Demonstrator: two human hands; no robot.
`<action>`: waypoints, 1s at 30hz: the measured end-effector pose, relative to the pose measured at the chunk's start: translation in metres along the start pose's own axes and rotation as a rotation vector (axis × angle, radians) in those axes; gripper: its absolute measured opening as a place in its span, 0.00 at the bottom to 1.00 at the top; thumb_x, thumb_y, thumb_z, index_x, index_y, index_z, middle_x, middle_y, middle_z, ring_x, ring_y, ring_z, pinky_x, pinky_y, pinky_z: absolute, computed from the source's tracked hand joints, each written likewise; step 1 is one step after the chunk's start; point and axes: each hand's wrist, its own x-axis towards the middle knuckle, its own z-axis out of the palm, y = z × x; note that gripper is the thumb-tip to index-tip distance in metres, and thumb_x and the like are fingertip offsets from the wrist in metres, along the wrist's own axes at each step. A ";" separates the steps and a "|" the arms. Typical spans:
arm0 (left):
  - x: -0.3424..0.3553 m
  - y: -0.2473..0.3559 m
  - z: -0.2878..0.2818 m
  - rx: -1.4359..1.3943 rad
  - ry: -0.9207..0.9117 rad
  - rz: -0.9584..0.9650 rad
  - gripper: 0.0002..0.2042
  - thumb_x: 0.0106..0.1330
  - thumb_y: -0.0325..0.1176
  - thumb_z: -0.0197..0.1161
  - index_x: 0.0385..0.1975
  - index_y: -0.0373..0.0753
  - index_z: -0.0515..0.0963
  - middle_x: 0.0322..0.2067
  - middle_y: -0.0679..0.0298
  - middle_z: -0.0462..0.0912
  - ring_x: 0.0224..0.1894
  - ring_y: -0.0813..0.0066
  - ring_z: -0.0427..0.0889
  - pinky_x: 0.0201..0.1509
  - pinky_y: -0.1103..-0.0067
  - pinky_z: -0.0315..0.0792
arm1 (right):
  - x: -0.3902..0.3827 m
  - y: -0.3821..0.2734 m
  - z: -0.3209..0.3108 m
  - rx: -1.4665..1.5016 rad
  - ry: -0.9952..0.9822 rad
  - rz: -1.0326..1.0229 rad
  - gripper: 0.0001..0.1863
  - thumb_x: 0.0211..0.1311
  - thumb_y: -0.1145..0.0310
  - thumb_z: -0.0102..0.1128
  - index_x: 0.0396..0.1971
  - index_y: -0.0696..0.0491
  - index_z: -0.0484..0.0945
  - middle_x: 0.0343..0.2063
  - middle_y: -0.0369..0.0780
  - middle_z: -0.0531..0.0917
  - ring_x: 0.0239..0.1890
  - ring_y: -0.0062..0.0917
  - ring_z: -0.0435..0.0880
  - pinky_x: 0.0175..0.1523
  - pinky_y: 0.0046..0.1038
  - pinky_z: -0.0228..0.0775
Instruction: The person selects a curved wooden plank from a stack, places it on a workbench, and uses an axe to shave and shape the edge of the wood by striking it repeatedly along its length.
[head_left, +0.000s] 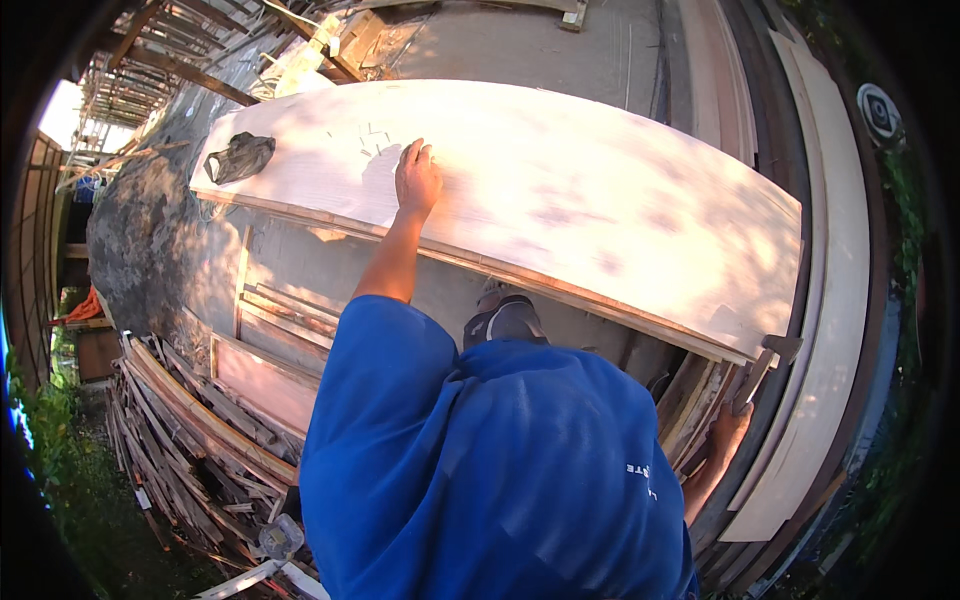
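From here, my right grip (732, 424) clasps a hammer (757, 375) by the board (580, 190), my left grip (418, 182) is near nails (373, 130), and I can't tell if it's grasping any.

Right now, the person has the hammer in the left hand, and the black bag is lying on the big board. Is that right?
Not quite: the hammer is in the right hand, not the left hand. The head view shows it. The black bag is lying on the big board.

thin bits (376, 132) too small to identify, shirt (500, 460) cut off
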 end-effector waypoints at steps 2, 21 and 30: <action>0.021 -0.041 0.009 0.105 -0.012 -0.045 0.18 0.67 0.30 0.61 0.55 0.30 0.79 0.64 0.51 0.75 0.67 0.48 0.72 0.70 0.59 0.68 | -0.020 -0.038 0.012 0.076 -0.062 0.009 0.22 0.62 0.70 0.55 0.56 0.61 0.71 0.41 0.53 0.84 0.42 0.47 0.84 0.51 0.45 0.75; 0.079 -0.154 0.009 0.184 -0.328 0.275 0.05 0.63 0.26 0.63 0.36 0.36 0.82 0.36 0.56 0.82 0.41 0.61 0.87 0.42 0.70 0.84 | -0.160 -0.333 0.208 -0.128 -0.218 -0.036 0.18 0.66 0.66 0.62 0.46 0.60 0.67 0.38 0.63 0.83 0.45 0.61 0.84 0.48 0.52 0.74; 0.093 -0.133 -0.004 0.168 -0.507 0.328 0.04 0.62 0.23 0.60 0.33 0.33 0.82 0.37 0.51 0.82 0.42 0.54 0.87 0.47 0.67 0.83 | -0.163 -0.339 0.203 -0.150 -0.188 0.009 0.17 0.66 0.67 0.61 0.44 0.61 0.66 0.38 0.66 0.82 0.47 0.65 0.80 0.50 0.58 0.71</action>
